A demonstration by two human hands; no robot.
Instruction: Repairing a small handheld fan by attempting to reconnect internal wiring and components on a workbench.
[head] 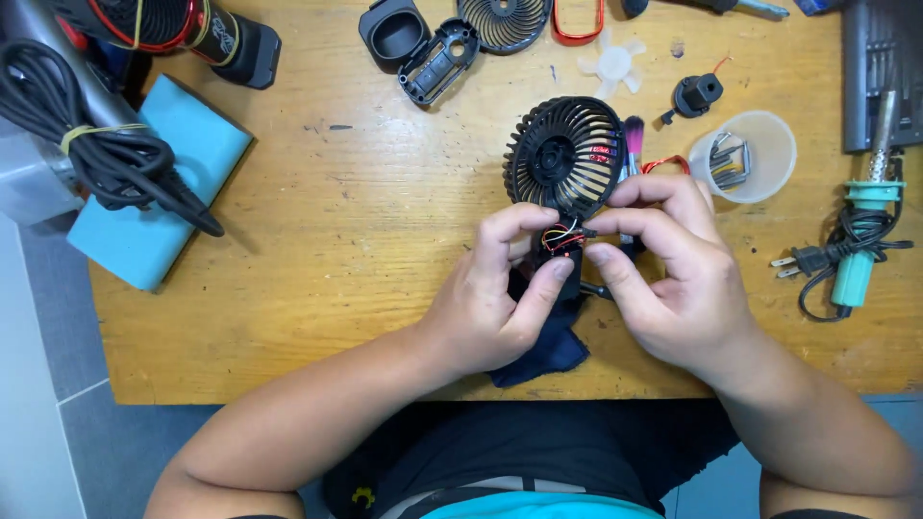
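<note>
**A:** Hand status?

**B:** Left hand (495, 298) curled, thumb and forefinger pinched on the handle of the small black fan (565, 159), just below the grille. Right hand (668, 264) also curled, fingertips (598, 223) closed on the wire bundle (561, 237), red, yellow and black, coming out of the open handle. Neither hand is spread.

**A:** Fan position?

**B:** Centre of the wooden table (336, 240), grille away from the person, handle end between both hands. Dark cloth (543, 351) sits under the hands, near the table's front edge.

**A:** Is the right hand gripping a tool too?

**B:** Can't tell. A thin dark piece sticks out by the fingers, but it is too small to call.

**A:** Rest of the bench?

**B:** Just behind the right hand: brush with pink bristles (634, 135), clear cup (745, 154) with metal parts. Far edge: white fan blade (612, 64), small black motor (696, 94), second black grille (505, 21), black housing pieces (420, 48). Right side: teal soldering iron (860, 245) with its plug lying loose. Left side: blue block (154, 183) with a coiled black cable (106, 144) on it.

**A:** Room?

**B:** Grey tiled floor (48, 384) at left. Person is up against the table edge.
</note>
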